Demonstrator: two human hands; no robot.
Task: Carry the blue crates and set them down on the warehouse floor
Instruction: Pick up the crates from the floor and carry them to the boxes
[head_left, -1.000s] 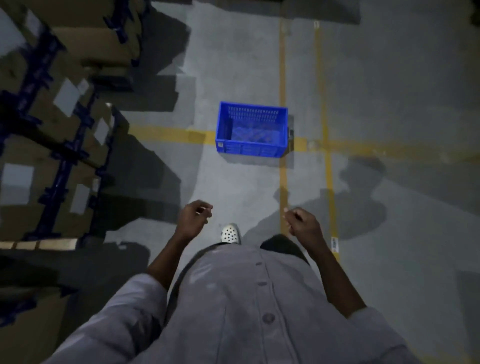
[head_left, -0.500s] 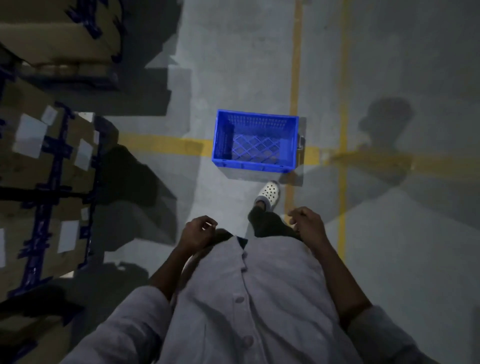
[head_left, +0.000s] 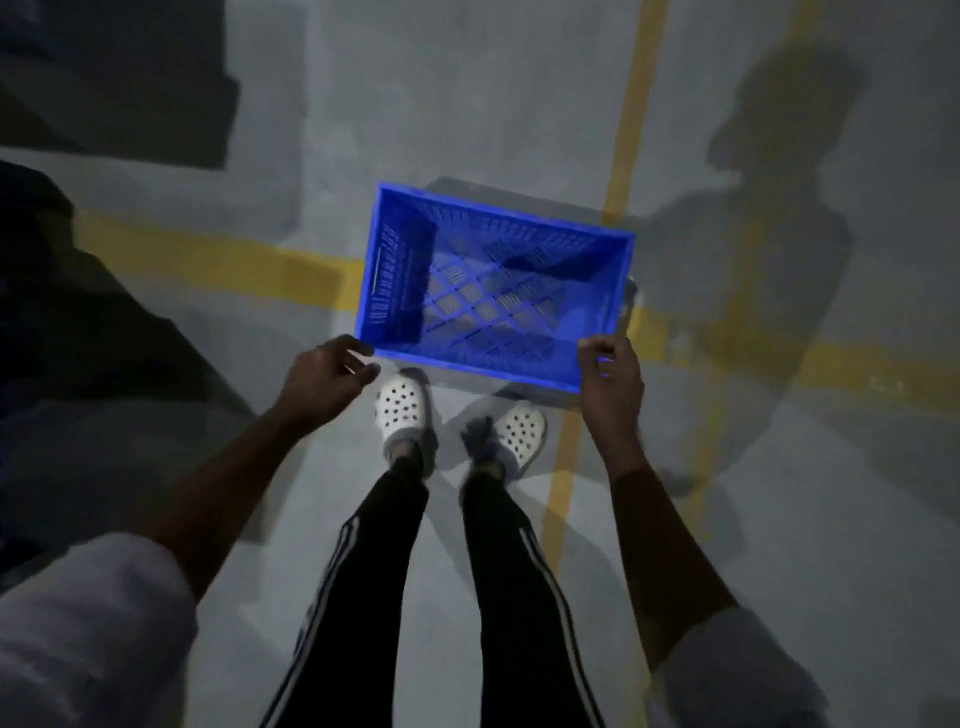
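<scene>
An empty blue crate (head_left: 493, 296) with a lattice bottom sits on the grey warehouse floor (head_left: 426, 104), across a yellow line, just ahead of my feet. My left hand (head_left: 327, 379) reaches for its near left corner with loosely curled fingers and holds nothing; the fingertips are at the rim's edge. My right hand (head_left: 610, 384) is at the near right corner, its curled fingers overlapping the rim. Whether it touches the crate is unclear.
Yellow floor lines (head_left: 631, 130) cross under and beside the crate. My white perforated clogs (head_left: 402, 410) stand directly behind its near edge. A dark mass in shadow (head_left: 78, 312) lies at the left. My own shadow (head_left: 779, 208) falls at the right.
I have walked up to the crate and bent over it. Both hands have left my waist and gone out to its near corners. The stacked cartons at the left have gone from view.
</scene>
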